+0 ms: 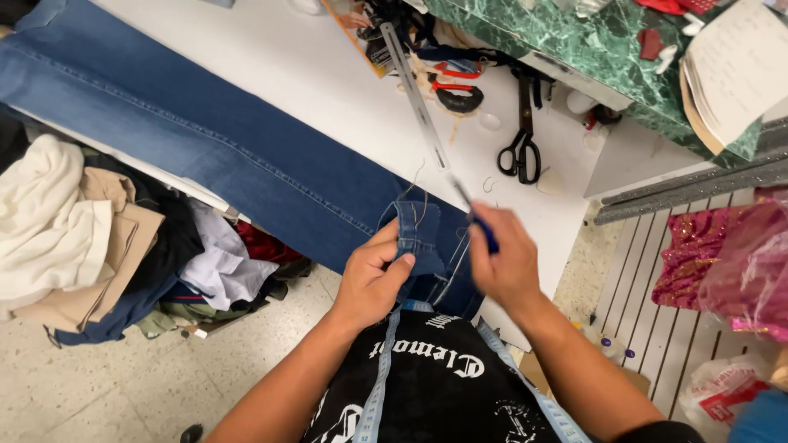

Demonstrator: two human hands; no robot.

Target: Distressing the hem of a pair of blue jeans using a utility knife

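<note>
Black scissors (520,146) and a metal ruler (414,92) are laid on the white table (279,57). Clothes (98,238) are heaped below it. Pink sequined fabric (698,254) is seen at right.

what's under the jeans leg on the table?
The jeans lie on a white table, bare beyond the denim. The left hand pinches the hem; the right hand holds a blue-handled tool. Anything beneath the denim is covered.

I see blue jeans (205,139) made of thick, rough cloth (with tiny stitches). The surface (328,74) looks smooth and matt white. The ruler (414,94) is shiny metal, the scissors (522,139) dark metal. The pink fabric (698,254) sparkles.
</note>
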